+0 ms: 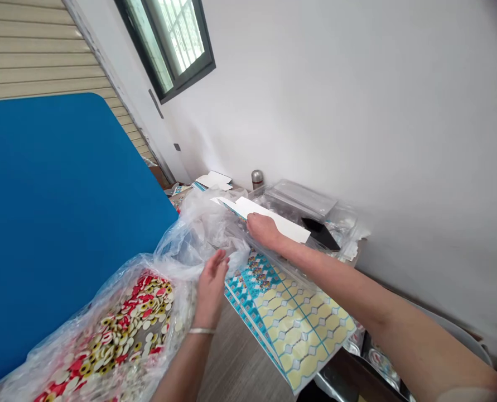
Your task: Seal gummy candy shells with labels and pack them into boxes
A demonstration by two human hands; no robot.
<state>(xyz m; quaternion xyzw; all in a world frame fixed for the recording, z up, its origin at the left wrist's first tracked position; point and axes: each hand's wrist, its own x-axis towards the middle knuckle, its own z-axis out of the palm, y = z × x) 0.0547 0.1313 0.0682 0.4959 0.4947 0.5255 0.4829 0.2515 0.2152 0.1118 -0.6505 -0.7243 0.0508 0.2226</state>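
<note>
My right hand (265, 230) is closed on the edge of a white cardboard sheet (288, 224), whose underside shows a strip of colour. My left hand (211, 287), with a pale band at the wrist, has its fingers stretched out and the thumb apart. It is beside a crumpled clear plastic bag (202, 223); whether it touches the plastic I cannot tell. Below both hands lie printed sticker sheets (298, 318) in yellow and blue. At the lower left, clear plastic holds many small red, white and yellow discs (122, 324).
A large blue board (64, 223) fills the left side. Against the white wall stand a metal flask (257, 178) and clear plastic boxes (302, 198), with a black piece (321, 233) beside them. Packaged items (382, 360) sit low at the right. A window (168, 44) is above.
</note>
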